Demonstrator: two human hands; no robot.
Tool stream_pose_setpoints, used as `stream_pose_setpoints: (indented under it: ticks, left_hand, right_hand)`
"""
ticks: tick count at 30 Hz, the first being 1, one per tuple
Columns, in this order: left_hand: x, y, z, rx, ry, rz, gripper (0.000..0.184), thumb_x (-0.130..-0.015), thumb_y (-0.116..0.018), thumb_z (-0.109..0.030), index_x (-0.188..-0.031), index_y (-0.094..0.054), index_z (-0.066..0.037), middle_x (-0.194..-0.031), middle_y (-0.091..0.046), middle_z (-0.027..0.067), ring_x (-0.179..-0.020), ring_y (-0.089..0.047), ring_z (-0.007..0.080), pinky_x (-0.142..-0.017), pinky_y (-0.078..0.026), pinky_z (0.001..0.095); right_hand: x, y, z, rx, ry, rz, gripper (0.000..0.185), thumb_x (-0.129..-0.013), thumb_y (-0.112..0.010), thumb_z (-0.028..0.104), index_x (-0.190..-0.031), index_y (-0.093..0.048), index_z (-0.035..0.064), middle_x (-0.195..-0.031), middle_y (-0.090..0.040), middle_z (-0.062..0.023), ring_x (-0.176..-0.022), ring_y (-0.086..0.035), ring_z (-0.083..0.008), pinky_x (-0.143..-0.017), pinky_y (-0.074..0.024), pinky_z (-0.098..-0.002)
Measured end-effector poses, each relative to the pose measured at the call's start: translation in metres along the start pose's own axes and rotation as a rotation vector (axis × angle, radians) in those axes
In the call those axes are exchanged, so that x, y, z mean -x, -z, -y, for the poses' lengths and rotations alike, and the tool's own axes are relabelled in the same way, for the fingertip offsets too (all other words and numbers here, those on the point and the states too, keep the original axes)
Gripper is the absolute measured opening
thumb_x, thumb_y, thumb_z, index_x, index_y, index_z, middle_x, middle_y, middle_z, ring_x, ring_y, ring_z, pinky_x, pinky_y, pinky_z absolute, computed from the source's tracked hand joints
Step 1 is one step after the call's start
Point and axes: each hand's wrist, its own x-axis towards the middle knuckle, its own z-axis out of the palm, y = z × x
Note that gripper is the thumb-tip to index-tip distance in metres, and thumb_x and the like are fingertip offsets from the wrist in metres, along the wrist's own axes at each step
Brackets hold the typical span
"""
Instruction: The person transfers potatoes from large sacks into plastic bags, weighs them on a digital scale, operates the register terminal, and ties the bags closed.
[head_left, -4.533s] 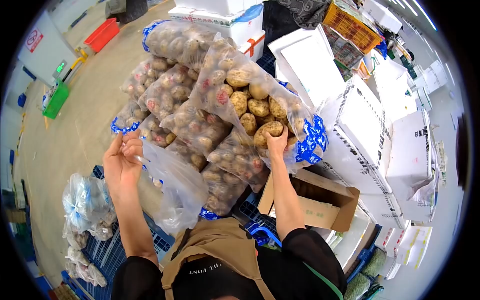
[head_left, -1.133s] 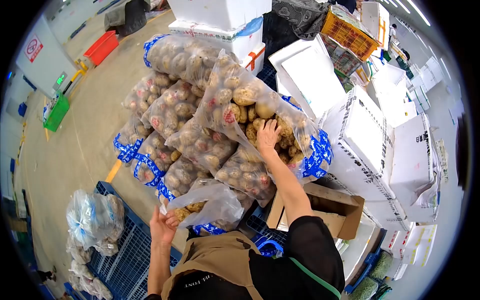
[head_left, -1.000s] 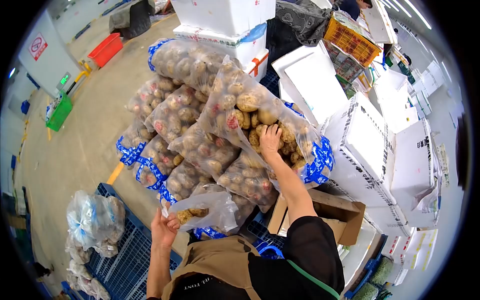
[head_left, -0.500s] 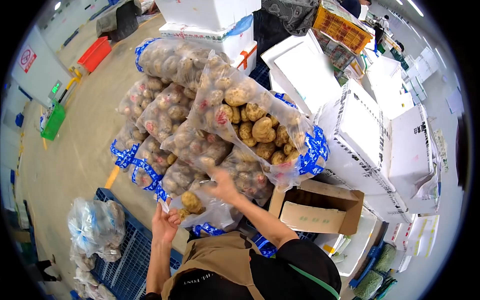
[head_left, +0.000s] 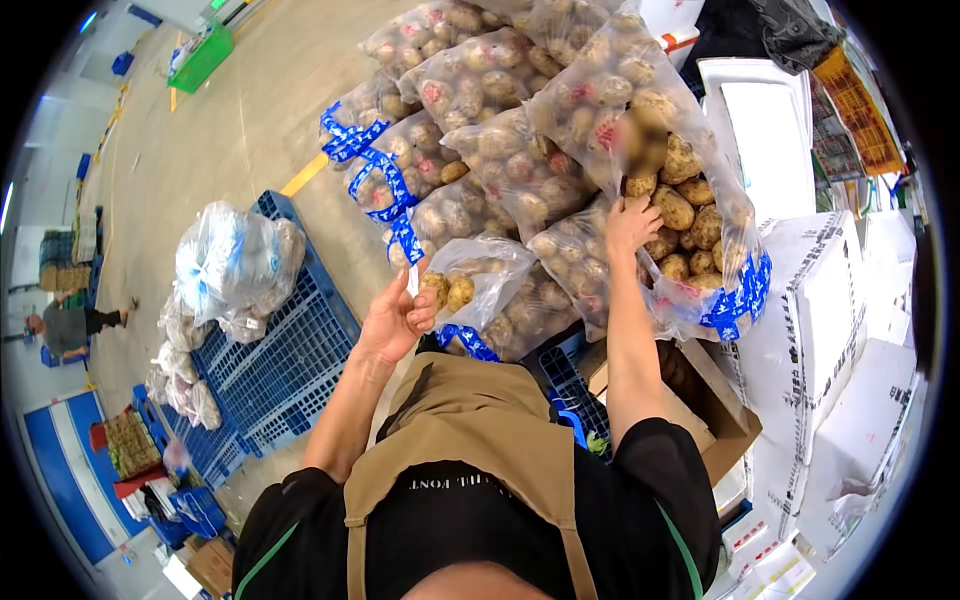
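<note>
My left hand (head_left: 395, 318) pinches the edge of a small clear plastic bag (head_left: 500, 262), keeping its mouth spread. A few potatoes (head_left: 460, 293) lie inside that bag. My right hand (head_left: 632, 228) is at the opening of a large mesh-like clear sack (head_left: 590, 95), its fingers apart and resting against the loose potatoes (head_left: 673, 208). No potato is visibly gripped there. Blue patterned tape (head_left: 740, 298) runs along the sack's lower right edge.
More filled potato sacks (head_left: 480, 75) are piled behind and beside my hands. To the left is a blue pallet (head_left: 280, 345) bearing bagged goods (head_left: 240, 262). A cardboard box (head_left: 735, 430) and white foam boxes (head_left: 800, 310) stand at the right.
My right hand has moved from the small bag up and right to the potatoes in the large sack. My left hand still holds the bag edge. The view has shifted left and down.
</note>
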Motion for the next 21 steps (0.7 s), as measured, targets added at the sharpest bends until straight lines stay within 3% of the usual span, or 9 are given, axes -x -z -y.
stream_pose_setpoints:
  ticks: [3, 4, 7, 9, 10, 13, 16, 19, 21]
  left_hand:
    - [0.004, 0.003, 0.001, -0.013, 0.018, -0.023, 0.049, -0.092, -0.049, -0.042, -0.134, -0.037, -0.019, -0.074, -0.039, -0.0007, -0.057, -0.035, 0.0074, -0.055, -0.032, 0.0214]
    - [0.005, 0.001, 0.003, -0.027, 0.011, -0.038, 0.051, -0.092, -0.048, -0.041, -0.136, -0.035, -0.018, -0.074, -0.039, -0.0010, -0.057, -0.034, 0.0071, -0.055, -0.031, 0.0215]
    - [0.009, -0.002, 0.006, -0.053, 0.008, -0.053, 0.056, -0.093, -0.047, -0.041, -0.139, -0.032, -0.015, -0.073, -0.038, -0.0017, -0.056, -0.033, 0.0066, -0.055, -0.029, 0.0216]
    - [0.009, 0.004, 0.008, -0.050, 0.037, -0.026, 0.056, -0.093, -0.047, -0.041, -0.140, -0.031, -0.016, -0.073, -0.039, -0.0017, -0.056, -0.033, 0.0067, -0.055, -0.029, 0.0215]
    - [0.008, 0.006, 0.008, -0.051, 0.043, -0.008, 0.054, -0.092, -0.048, -0.041, -0.139, -0.032, -0.018, -0.074, -0.039, -0.0014, -0.057, -0.034, 0.0068, -0.055, -0.030, 0.0216]
    - [0.005, 0.011, 0.006, -0.051, 0.055, 0.022, 0.052, -0.091, -0.050, -0.042, -0.136, -0.033, -0.023, -0.075, -0.041, -0.0009, -0.058, -0.035, 0.0071, -0.055, -0.032, 0.0219]
    - [0.003, 0.008, 0.006, -0.062, 0.067, 0.027, 0.052, -0.092, -0.049, -0.042, -0.137, -0.033, -0.023, -0.075, -0.040, -0.0010, -0.058, -0.035, 0.0070, -0.056, -0.031, 0.0221]
    - [0.000, 0.006, 0.008, -0.066, 0.071, 0.056, 0.051, -0.093, -0.046, -0.042, -0.138, -0.032, -0.023, -0.075, -0.040, -0.0008, -0.058, -0.035, 0.0071, -0.056, -0.031, 0.0222]
    - [0.005, 0.004, 0.007, -0.072, 0.071, 0.059, 0.050, -0.094, -0.044, -0.042, -0.138, -0.033, -0.022, -0.075, -0.040, -0.0007, -0.058, -0.035, 0.0075, -0.056, -0.031, 0.0224]
  right_hand:
    - [-0.029, 0.030, -0.009, -0.167, 0.050, 0.323, 0.066, -0.069, -0.073, 0.035, -0.117, -0.050, -0.0033, -0.108, -0.056, -0.0265, -0.101, -0.054, -0.0422, -0.083, -0.0442, -0.0476]
    - [-0.039, 0.021, -0.026, -0.302, 0.174, 0.318, 0.059, -0.066, -0.075, 0.030, -0.109, -0.056, -0.0055, -0.093, -0.062, -0.0266, -0.090, -0.060, -0.0405, -0.080, -0.0477, -0.0416]
    - [-0.044, 0.042, -0.044, -0.404, 0.159, 0.405, 0.052, -0.069, -0.070, 0.022, -0.110, -0.058, -0.0091, -0.101, -0.063, -0.0251, -0.092, -0.063, -0.0323, -0.084, -0.0472, -0.0345]
    - [-0.040, 0.034, -0.071, -0.912, -0.005, 0.356, 0.043, -0.073, -0.063, 0.012, -0.111, -0.059, -0.0078, -0.100, -0.065, -0.0186, -0.090, -0.063, -0.0251, -0.081, -0.0473, -0.0308]
    - [-0.033, 0.040, -0.077, -1.043, -0.194, 0.344, 0.038, -0.076, -0.058, 0.007, -0.111, -0.058, -0.0088, -0.102, -0.064, -0.0126, -0.091, -0.060, -0.0189, -0.081, -0.0459, -0.0279]
    - [-0.006, 0.054, -0.092, -1.558, -0.390, 0.329, 0.043, -0.078, -0.057, 0.003, -0.119, -0.052, -0.0084, -0.114, -0.058, -0.0148, -0.099, -0.058, -0.0238, -0.086, -0.0476, -0.0341]
    - [0.038, 0.093, -0.064, -1.762, -0.444, 0.542, 0.041, -0.079, -0.054, 0.000, -0.120, -0.052, -0.0071, -0.117, -0.057, -0.0154, -0.101, -0.058, -0.0223, -0.088, -0.0466, -0.0324]
    - [0.101, 0.109, -0.005, -1.417, -0.288, 1.019, 0.043, -0.071, -0.050, -0.001, -0.113, -0.060, -0.0035, -0.110, -0.062, -0.0138, -0.098, -0.059, -0.0204, -0.088, -0.0471, -0.0304]
    - [0.158, 0.070, 0.027, -1.238, -0.036, 1.311, 0.044, -0.077, -0.062, 0.013, -0.118, -0.057, -0.0023, -0.109, -0.063, -0.0117, -0.095, -0.060, -0.0188, -0.086, -0.0463, -0.0292]
